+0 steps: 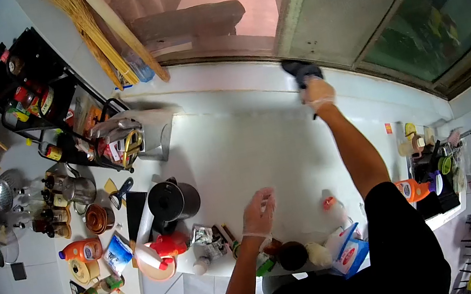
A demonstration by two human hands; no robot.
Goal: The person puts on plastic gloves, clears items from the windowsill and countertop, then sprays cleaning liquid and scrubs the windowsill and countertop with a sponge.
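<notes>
My right hand (pixel 319 93), in a clear plastic glove, reaches out to the window ledge (pixel 236 80). Its fingers are wrapped round a black object (pixel 297 69) pressed near the bottom of the window frame; blur and the hand hide its exact kind. Over the near part of the white countertop (pixel 235 147) hovers my left hand (pixel 260 213), also gloved, with fingers stretched out and nothing in them. Whether it touches the surface I cannot tell. Close to that hand, a dark round-topped jar (pixel 292 255) stands by the counter's front edge.
On the left are a black lidded pot (pixel 174 199), a black rack (pixel 61 105) of condiments and a red-topped item (pixel 168 245). A blue-and-white packet (pixel 349 249) and a red-capped bottle (pixel 333 208) are near my body. An orange bottle (pixel 413 190) stands right.
</notes>
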